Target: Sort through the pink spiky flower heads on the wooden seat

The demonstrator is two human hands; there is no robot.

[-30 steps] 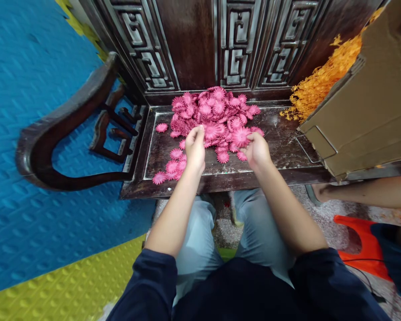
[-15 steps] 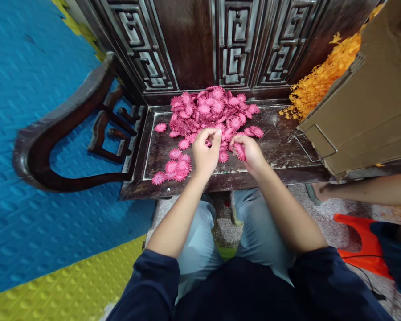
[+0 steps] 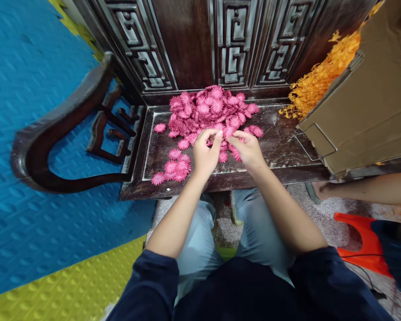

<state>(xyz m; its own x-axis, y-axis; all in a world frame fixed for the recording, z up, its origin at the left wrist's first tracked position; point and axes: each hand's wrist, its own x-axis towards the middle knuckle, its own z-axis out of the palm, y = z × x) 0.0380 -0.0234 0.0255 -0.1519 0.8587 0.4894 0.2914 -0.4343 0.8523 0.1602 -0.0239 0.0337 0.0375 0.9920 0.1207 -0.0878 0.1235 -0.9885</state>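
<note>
Many pink artificial flower heads (image 3: 203, 109) lie heaped on a dark wooden bench seat. My left hand (image 3: 206, 151) is in front of the heap, thumb and forefinger pinched; whatever is between their tips is too small to make out. Close beside it, my right hand (image 3: 250, 151) has a pink flower head (image 3: 229, 132) at its pinched fingertips, near the left fingertips. Below the right fingers a few more pink flower heads (image 3: 235, 154) show. A smaller group of flower heads (image 3: 177, 166) sits to the left of my left hand.
The bench (image 3: 270, 133) has a carved back (image 3: 194, 44) and a curved armrest (image 3: 30, 147) at left. A cardboard box (image 3: 364, 102) with orange artificial sprays (image 3: 321, 80) stands at right, a wire frame (image 3: 316, 142) beside it. Another person's leg (image 3: 370, 189) and an orange stool (image 3: 357, 240) are at lower right.
My right hand has moved up and left, bringing a pink flower head to the left fingertips. My left hand has stayed almost still.
</note>
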